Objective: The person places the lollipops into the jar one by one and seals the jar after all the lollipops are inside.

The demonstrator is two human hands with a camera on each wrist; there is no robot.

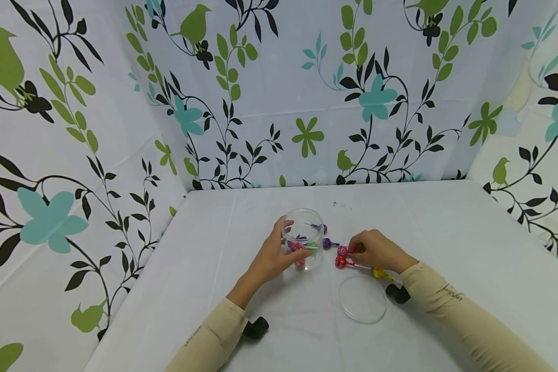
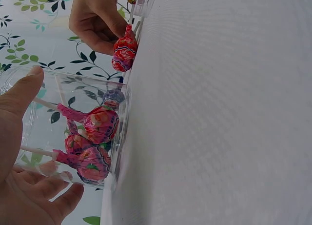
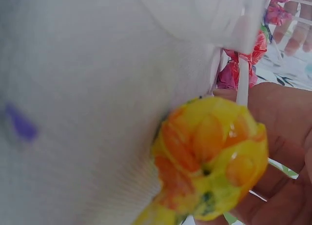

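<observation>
A clear plastic jar point(image 1: 303, 222) stands upright on the white table point(image 1: 446, 232), and my left hand point(image 1: 292, 242) grips it from the left. In the left wrist view my thumb point(image 2: 22, 95) presses the jar wall point(image 2: 44, 122), with several pink-wrapped lollipops point(image 2: 100, 125) inside. Just right of the jar, my right hand point(image 1: 352, 250) pinches a pink-red lollipop point(image 1: 342, 252) point(image 2: 124, 51) at the table surface. Beside it lie a red lollipop point(image 1: 340, 262) and a purple one point(image 1: 327, 243). A yellow lollipop point(image 1: 378, 273) point(image 3: 209, 156) lies under my right wrist.
The jar's clear round lid point(image 1: 362, 298) lies flat in front of my right hand. Patterned curtain walls point(image 1: 279, 103) close off the table on the left, back and right. Small crumbs point(image 1: 337, 204) dot the table farther back.
</observation>
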